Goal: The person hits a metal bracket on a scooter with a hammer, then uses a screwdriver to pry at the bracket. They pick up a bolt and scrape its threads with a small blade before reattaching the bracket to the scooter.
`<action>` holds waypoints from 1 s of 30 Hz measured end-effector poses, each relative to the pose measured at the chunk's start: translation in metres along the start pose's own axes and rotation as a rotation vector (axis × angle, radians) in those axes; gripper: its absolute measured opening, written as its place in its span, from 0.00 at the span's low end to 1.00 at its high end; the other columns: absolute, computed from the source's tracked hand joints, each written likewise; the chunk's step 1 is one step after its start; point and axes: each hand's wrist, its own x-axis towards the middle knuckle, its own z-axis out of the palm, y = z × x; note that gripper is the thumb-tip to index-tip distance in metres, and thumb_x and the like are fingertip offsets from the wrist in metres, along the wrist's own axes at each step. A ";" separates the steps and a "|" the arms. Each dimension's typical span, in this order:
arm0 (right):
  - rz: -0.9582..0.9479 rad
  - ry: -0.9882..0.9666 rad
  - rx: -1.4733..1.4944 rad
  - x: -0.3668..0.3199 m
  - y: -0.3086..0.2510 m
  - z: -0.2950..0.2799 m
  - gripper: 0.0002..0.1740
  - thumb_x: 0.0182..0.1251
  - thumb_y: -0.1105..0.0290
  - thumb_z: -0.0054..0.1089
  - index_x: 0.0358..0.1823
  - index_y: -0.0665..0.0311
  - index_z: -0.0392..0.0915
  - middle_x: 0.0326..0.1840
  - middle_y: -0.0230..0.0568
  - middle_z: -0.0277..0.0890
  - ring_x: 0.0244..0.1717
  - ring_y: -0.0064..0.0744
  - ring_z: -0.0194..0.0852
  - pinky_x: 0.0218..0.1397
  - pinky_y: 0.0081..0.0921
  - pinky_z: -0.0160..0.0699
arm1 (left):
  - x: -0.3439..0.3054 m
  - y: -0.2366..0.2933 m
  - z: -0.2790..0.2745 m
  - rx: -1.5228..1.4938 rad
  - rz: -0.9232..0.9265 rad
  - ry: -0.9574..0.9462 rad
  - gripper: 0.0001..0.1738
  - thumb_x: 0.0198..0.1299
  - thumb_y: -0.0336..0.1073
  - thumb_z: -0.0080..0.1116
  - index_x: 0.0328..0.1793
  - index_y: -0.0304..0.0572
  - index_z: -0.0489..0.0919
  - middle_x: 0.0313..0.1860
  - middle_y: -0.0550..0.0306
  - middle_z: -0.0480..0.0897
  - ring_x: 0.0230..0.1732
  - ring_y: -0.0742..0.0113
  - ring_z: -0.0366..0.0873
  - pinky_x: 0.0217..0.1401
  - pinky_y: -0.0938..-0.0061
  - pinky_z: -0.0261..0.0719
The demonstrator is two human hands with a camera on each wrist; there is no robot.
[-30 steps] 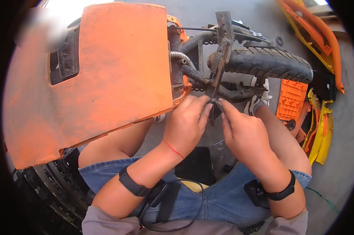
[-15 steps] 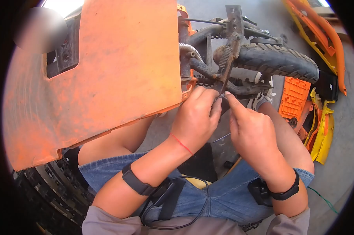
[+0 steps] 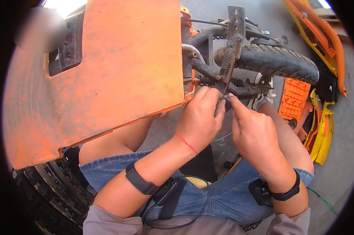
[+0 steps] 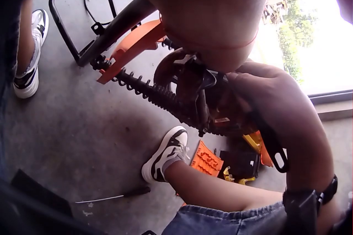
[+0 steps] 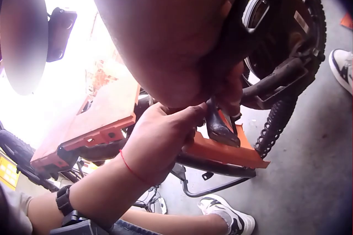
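In the head view, a rusty metal bar (image 3: 226,76) with a coil spring (image 3: 226,58) on it runs from a holed plate down to both hands. My left hand (image 3: 200,119) grips around the bar's lower end, thumb and forefinger at its tip. Facing it, my right hand (image 3: 257,135) has its forefinger reaching to the same spot, other fingers curled. A black-handled tool (image 4: 269,138) with a slotted end sticks out of the right hand in the left wrist view. Its working end is hidden by the fingers. In the right wrist view, the left thumb meets a dark metal piece (image 5: 220,130).
A large orange body panel (image 3: 134,51) overhangs the left side. Behind the bar lies a knobbly tyre (image 3: 278,64). Orange and yellow panels (image 3: 321,133) lie on the floor at right. A screwdriver (image 4: 135,192) is on the floor near a shoe (image 4: 168,155).
The panel, bar and both hands have shifted to the right in the head view, mostly in the first half second. Both hands stay together at the bar's lower end.
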 end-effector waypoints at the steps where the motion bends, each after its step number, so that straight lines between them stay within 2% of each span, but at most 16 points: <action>1: 0.000 0.000 -0.001 0.000 0.000 -0.001 0.22 0.60 0.78 0.56 0.58 0.69 0.75 0.27 0.53 0.78 0.27 0.56 0.78 0.30 0.44 0.76 | 0.000 0.000 0.000 -0.001 0.000 0.000 0.07 0.55 0.24 0.63 0.39 0.34 0.77 0.30 0.53 0.74 0.23 0.64 0.71 0.28 0.72 0.70; 7: 0.034 -0.031 -0.004 0.002 0.000 -0.002 0.22 0.60 0.78 0.55 0.58 0.69 0.75 0.26 0.55 0.78 0.27 0.57 0.77 0.31 0.45 0.76 | 0.000 0.000 0.003 0.008 0.001 -0.022 0.07 0.55 0.24 0.63 0.39 0.34 0.77 0.30 0.52 0.75 0.25 0.62 0.73 0.29 0.70 0.72; 9: -0.002 -0.037 -0.073 0.003 0.003 -0.002 0.23 0.58 0.75 0.58 0.56 0.74 0.76 0.25 0.53 0.79 0.24 0.51 0.81 0.28 0.40 0.79 | -0.001 -0.001 0.006 0.011 0.000 -0.024 0.07 0.55 0.24 0.63 0.39 0.34 0.76 0.31 0.51 0.75 0.26 0.60 0.74 0.30 0.69 0.74; 18: 0.020 -0.053 -0.049 0.003 0.009 -0.003 0.21 0.58 0.76 0.56 0.54 0.76 0.77 0.24 0.55 0.79 0.25 0.52 0.81 0.30 0.42 0.80 | 0.000 -0.001 0.014 0.043 0.028 -0.022 0.08 0.54 0.24 0.63 0.39 0.34 0.76 0.33 0.47 0.76 0.31 0.49 0.78 0.34 0.63 0.76; 30: -0.012 -0.036 -0.020 0.007 0.014 -0.004 0.19 0.58 0.77 0.55 0.51 0.77 0.78 0.23 0.58 0.78 0.25 0.54 0.80 0.30 0.43 0.79 | 0.000 0.001 0.016 0.071 0.046 -0.009 0.09 0.53 0.23 0.62 0.39 0.34 0.75 0.34 0.46 0.75 0.34 0.46 0.77 0.37 0.61 0.76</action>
